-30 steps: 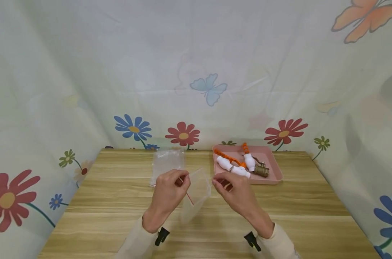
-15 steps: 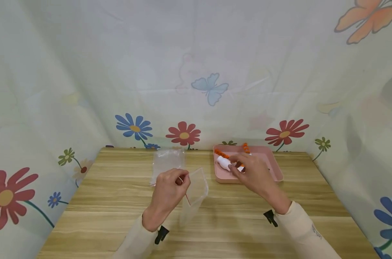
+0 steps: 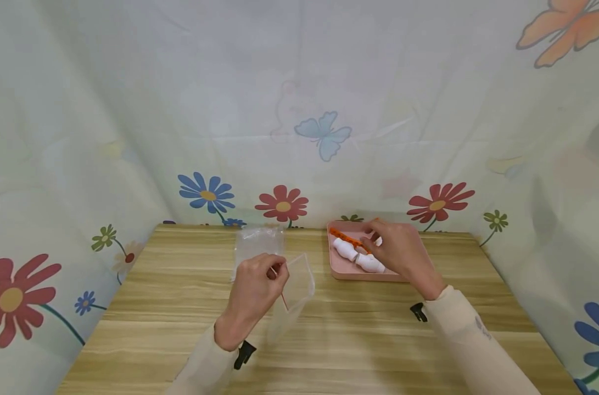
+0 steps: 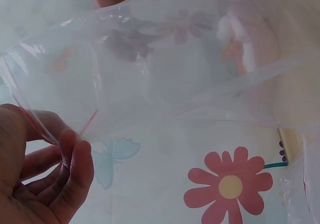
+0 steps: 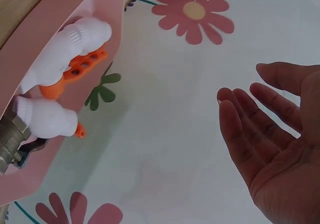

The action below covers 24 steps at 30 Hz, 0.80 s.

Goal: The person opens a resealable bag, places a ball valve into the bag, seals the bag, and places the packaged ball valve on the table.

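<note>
My left hand (image 3: 252, 291) pinches a clear zip bag (image 3: 298, 282) by its top edge, near the red zip line. The bag hangs with its mouth spread, and it fills much of the left wrist view. Over the pink tray (image 3: 346, 275) is my right hand (image 3: 400, 249), thumb and fingers apart, holding nothing. Inside the tray lie several white plastic ball valves (image 3: 370, 263) with orange handles (image 3: 345, 236). A brass-coloured metal valve (image 5: 11, 134) shows beside them in the right wrist view; in the head view my right hand hides it.
More clear zip bags (image 3: 255, 241) lie flat at the back of the wooden table (image 3: 180, 291), left of the tray. A curtain (image 3: 230, 109) printed with flowers and butterflies hangs behind the table and along both sides.
My right hand has left the bag's mouth and moved right and away from me, to above the tray. My left hand still pinches the bag, almost in the same place.
</note>
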Each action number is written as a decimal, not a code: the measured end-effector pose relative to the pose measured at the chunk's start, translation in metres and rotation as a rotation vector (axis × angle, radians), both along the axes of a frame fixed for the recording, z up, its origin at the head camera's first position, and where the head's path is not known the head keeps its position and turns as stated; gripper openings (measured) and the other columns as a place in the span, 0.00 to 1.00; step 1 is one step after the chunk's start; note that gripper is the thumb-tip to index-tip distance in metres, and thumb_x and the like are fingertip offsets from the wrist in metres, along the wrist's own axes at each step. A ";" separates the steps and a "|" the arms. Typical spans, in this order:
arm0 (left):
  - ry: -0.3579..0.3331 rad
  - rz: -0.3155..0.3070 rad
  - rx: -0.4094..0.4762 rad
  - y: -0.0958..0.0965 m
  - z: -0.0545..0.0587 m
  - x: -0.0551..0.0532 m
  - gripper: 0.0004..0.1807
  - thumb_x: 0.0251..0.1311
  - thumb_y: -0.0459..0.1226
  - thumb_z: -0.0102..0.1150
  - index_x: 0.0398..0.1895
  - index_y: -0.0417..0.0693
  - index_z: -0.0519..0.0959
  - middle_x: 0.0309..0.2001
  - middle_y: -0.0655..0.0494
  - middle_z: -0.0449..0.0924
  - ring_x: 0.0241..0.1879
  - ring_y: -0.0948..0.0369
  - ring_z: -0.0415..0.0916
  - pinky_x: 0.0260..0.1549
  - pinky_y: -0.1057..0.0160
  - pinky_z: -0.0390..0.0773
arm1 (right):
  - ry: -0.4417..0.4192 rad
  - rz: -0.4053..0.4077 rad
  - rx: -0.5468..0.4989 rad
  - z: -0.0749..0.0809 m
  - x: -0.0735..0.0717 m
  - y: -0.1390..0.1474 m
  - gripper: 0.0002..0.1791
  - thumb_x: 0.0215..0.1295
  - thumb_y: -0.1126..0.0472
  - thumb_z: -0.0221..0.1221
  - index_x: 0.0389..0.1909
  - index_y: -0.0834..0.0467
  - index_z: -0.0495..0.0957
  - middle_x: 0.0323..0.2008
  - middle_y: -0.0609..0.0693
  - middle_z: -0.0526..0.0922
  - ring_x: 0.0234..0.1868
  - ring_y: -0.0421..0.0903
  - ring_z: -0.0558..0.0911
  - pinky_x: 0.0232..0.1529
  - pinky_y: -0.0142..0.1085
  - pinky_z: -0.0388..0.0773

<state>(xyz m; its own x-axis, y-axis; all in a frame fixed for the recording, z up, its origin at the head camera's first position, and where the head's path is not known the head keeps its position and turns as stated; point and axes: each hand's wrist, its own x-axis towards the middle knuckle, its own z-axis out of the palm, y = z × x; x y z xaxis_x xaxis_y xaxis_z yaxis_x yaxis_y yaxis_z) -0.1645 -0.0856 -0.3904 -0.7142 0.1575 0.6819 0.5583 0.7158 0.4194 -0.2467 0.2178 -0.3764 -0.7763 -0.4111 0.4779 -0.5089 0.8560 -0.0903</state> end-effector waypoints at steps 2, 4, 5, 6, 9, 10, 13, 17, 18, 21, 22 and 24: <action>-0.007 0.008 -0.003 0.000 0.001 0.000 0.02 0.52 0.29 0.65 0.29 0.40 0.86 0.24 0.52 0.84 0.21 0.64 0.78 0.25 0.70 0.80 | -0.054 -0.010 -0.012 -0.001 -0.005 0.002 0.12 0.60 0.55 0.66 0.43 0.55 0.84 0.32 0.47 0.88 0.28 0.42 0.84 0.26 0.37 0.77; -0.018 0.012 -0.003 0.000 0.002 0.000 0.02 0.52 0.29 0.66 0.29 0.40 0.86 0.24 0.52 0.84 0.21 0.64 0.78 0.25 0.70 0.79 | -0.103 -0.021 -0.026 -0.001 -0.010 0.003 0.13 0.61 0.55 0.65 0.45 0.55 0.84 0.34 0.48 0.88 0.32 0.44 0.85 0.29 0.40 0.79; -0.024 0.013 -0.004 0.000 0.002 -0.001 0.02 0.52 0.29 0.66 0.30 0.40 0.86 0.24 0.52 0.84 0.21 0.64 0.77 0.24 0.71 0.79 | -0.124 -0.024 -0.033 -0.001 -0.013 0.004 0.13 0.61 0.56 0.65 0.45 0.56 0.83 0.35 0.49 0.88 0.33 0.45 0.85 0.31 0.42 0.80; -0.030 0.016 -0.007 0.000 0.003 -0.001 0.02 0.52 0.29 0.66 0.30 0.40 0.86 0.24 0.52 0.84 0.21 0.64 0.77 0.24 0.71 0.79 | -0.142 -0.026 -0.040 -0.001 -0.015 0.005 0.13 0.62 0.57 0.64 0.46 0.56 0.83 0.36 0.50 0.87 0.35 0.46 0.85 0.33 0.43 0.81; -0.050 0.019 -0.011 0.000 0.004 -0.001 0.02 0.53 0.29 0.66 0.30 0.40 0.86 0.25 0.53 0.85 0.21 0.64 0.77 0.25 0.71 0.79 | -0.173 -0.020 -0.060 -0.001 -0.023 0.007 0.11 0.63 0.59 0.63 0.45 0.57 0.84 0.37 0.51 0.87 0.36 0.48 0.85 0.37 0.46 0.82; -0.055 0.022 -0.013 0.000 0.004 -0.001 0.02 0.53 0.30 0.66 0.30 0.40 0.86 0.25 0.53 0.85 0.21 0.65 0.77 0.25 0.72 0.79 | -0.182 -0.017 -0.064 -0.002 -0.026 0.008 0.11 0.63 0.59 0.63 0.44 0.57 0.84 0.37 0.51 0.87 0.36 0.48 0.85 0.37 0.46 0.82; -0.070 0.027 -0.014 0.000 0.005 0.000 0.02 0.53 0.29 0.67 0.30 0.41 0.86 0.25 0.54 0.84 0.22 0.65 0.76 0.25 0.73 0.78 | -0.219 -0.019 -0.061 -0.003 -0.035 0.009 0.10 0.64 0.59 0.62 0.44 0.57 0.83 0.38 0.52 0.87 0.37 0.49 0.85 0.39 0.46 0.82; -0.078 0.031 -0.019 0.000 0.006 0.000 0.02 0.53 0.30 0.67 0.30 0.42 0.86 0.25 0.55 0.84 0.22 0.65 0.76 0.25 0.73 0.79 | -0.317 -0.057 -0.036 -0.007 -0.046 0.011 0.13 0.65 0.57 0.61 0.49 0.56 0.82 0.41 0.52 0.87 0.40 0.50 0.84 0.42 0.47 0.82; -0.080 0.031 -0.019 0.000 0.006 0.000 0.02 0.54 0.30 0.66 0.31 0.41 0.86 0.25 0.55 0.85 0.22 0.65 0.76 0.25 0.73 0.79 | -0.346 -0.068 -0.031 -0.008 -0.048 0.011 0.14 0.66 0.56 0.61 0.50 0.55 0.81 0.42 0.52 0.86 0.42 0.50 0.84 0.43 0.48 0.82; -0.090 0.034 -0.024 0.000 0.006 0.000 0.02 0.54 0.30 0.66 0.31 0.42 0.86 0.25 0.55 0.85 0.22 0.65 0.76 0.26 0.73 0.79 | -0.434 -0.115 -0.016 -0.013 -0.055 0.011 0.16 0.66 0.54 0.60 0.53 0.52 0.80 0.43 0.49 0.85 0.43 0.48 0.82 0.44 0.48 0.81; -0.093 0.034 -0.026 0.000 0.006 0.000 0.02 0.54 0.30 0.66 0.31 0.42 0.86 0.25 0.55 0.85 0.22 0.65 0.76 0.26 0.73 0.79 | -0.454 -0.126 -0.012 -0.014 -0.058 0.011 0.16 0.66 0.53 0.60 0.54 0.50 0.80 0.43 0.47 0.85 0.43 0.47 0.82 0.43 0.47 0.81; -0.098 0.036 -0.029 0.000 0.007 0.001 0.03 0.54 0.30 0.66 0.31 0.42 0.86 0.25 0.55 0.85 0.22 0.65 0.76 0.26 0.73 0.79 | -0.483 -0.119 -0.012 -0.020 -0.064 0.010 0.15 0.66 0.54 0.59 0.52 0.50 0.80 0.41 0.47 0.84 0.41 0.46 0.80 0.42 0.45 0.79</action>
